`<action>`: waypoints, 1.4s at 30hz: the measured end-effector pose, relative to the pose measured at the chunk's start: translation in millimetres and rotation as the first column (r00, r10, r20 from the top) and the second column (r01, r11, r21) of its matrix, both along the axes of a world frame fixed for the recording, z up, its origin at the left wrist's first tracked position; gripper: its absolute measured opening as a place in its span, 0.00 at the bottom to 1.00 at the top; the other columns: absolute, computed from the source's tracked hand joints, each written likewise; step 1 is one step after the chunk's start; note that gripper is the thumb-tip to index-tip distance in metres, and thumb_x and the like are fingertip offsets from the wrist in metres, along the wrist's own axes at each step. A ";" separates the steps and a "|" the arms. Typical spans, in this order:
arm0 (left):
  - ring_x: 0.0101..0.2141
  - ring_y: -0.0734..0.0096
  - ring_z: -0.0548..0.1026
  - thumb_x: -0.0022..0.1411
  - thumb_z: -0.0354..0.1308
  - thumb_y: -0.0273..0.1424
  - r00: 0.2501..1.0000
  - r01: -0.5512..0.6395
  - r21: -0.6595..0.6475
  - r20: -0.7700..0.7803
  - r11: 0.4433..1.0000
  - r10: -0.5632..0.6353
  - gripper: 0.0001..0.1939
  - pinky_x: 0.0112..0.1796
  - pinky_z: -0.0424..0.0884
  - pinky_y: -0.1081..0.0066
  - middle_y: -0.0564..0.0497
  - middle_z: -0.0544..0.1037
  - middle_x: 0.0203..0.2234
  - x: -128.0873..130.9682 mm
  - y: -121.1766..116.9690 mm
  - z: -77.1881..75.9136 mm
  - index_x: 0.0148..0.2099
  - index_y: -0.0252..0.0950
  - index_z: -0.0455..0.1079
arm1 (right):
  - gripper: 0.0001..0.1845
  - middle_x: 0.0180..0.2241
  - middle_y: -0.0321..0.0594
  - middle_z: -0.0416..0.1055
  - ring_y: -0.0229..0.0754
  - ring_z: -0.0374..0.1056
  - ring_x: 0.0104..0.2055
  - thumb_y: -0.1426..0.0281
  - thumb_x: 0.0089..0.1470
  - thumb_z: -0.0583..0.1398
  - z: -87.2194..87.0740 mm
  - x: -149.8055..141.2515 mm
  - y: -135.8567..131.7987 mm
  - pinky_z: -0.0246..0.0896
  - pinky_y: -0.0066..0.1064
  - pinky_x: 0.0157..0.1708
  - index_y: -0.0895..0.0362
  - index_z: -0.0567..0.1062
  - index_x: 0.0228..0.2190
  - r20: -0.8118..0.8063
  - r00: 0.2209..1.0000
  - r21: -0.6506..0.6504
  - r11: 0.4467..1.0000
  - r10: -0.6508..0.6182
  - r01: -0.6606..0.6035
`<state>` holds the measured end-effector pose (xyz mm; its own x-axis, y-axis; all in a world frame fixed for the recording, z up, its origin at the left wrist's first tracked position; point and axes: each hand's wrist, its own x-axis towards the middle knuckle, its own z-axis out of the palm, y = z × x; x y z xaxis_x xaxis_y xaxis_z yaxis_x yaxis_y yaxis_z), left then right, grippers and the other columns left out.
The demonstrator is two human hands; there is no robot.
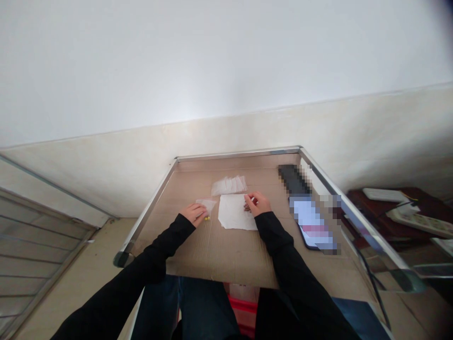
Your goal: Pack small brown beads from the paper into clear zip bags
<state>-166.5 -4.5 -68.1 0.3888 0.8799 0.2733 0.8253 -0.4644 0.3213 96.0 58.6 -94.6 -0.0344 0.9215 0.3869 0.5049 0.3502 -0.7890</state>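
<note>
My left hand lies low on the cardboard, its fingers stretched over the edge of a small clear plastic bag. Beside its fingertips are small yellow pieces, too small to name. A sheet of white paper lies between my hands. Over its right side, my right hand has its fingers bent together in a pinch. Small brown pieces show just under those fingers; whether the pinch holds one is hidden. Behind the paper is a spread of clear plastic bags.
The cardboard top sits in a metal frame against the wall. A phone with a lit screen lies on the right, below a blurred dark object. Farther right, a power strip rests on a dark red surface.
</note>
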 end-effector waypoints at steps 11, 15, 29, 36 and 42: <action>0.19 0.71 0.70 0.42 0.53 0.48 0.263 0.197 -0.616 0.782 0.762 0.565 0.22 0.13 0.64 0.75 0.52 0.70 0.22 88.3 21.8 14.8 0.29 0.36 0.52 | 0.21 0.15 0.33 0.63 0.29 0.55 0.13 0.55 0.39 0.56 4.6 -8.0 -3.5 0.54 0.22 0.12 0.61 0.71 0.28 -0.451 0.838 -0.213 0.876 0.305 -0.434; 0.22 0.71 0.70 0.46 0.49 0.50 0.079 0.206 -0.609 0.790 0.766 0.608 0.23 0.12 0.65 0.76 0.48 0.71 0.28 123.0 35.0 4.2 0.35 0.38 0.50 | 0.20 0.14 0.33 0.62 0.31 0.56 0.13 0.55 0.37 0.58 0.4 -4.7 0.4 0.54 0.23 0.11 0.61 0.70 0.23 -0.513 0.847 -0.261 0.915 0.140 -0.309; 0.40 0.62 0.66 0.46 0.56 0.36 0.537 -0.249 -0.239 0.772 0.939 0.339 0.10 0.30 0.72 0.67 0.45 0.66 0.37 142.8 36.7 -15.6 0.30 0.36 0.68 | 0.17 0.18 0.37 0.65 0.30 0.55 0.14 0.59 0.41 0.55 4.3 -0.4 -3.3 0.54 0.24 0.15 0.60 0.74 0.25 -0.123 0.990 -0.024 0.997 -0.075 0.072; 0.37 0.64 0.68 0.45 0.56 0.37 0.536 -0.299 -0.239 0.759 0.924 0.370 0.11 0.28 0.71 0.69 0.45 0.67 0.35 144.3 36.8 -15.5 0.29 0.36 0.70 | 0.16 0.26 0.40 0.66 0.28 0.55 0.16 0.63 0.42 0.55 0.8 -2.9 -4.4 0.52 0.22 0.14 0.59 0.73 0.31 -0.147 0.977 -0.016 0.987 0.157 -0.161; 0.34 0.66 0.69 0.46 0.55 0.38 0.505 -0.321 -0.216 0.785 0.922 0.359 0.12 0.21 0.69 0.74 0.44 0.67 0.34 142.8 39.6 -22.3 0.29 0.34 0.70 | 0.17 0.30 0.40 0.65 0.29 0.58 0.17 0.62 0.43 0.55 -2.4 -3.8 -5.2 0.56 0.23 0.14 0.59 0.73 0.34 -0.248 0.938 -0.011 0.968 0.241 -0.252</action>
<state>-23.8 35.1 -90.4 -0.3054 0.9119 0.2741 0.3082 -0.1777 0.9346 92.2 53.5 -97.0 -0.1726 0.9115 0.3734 0.1980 0.4034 -0.8933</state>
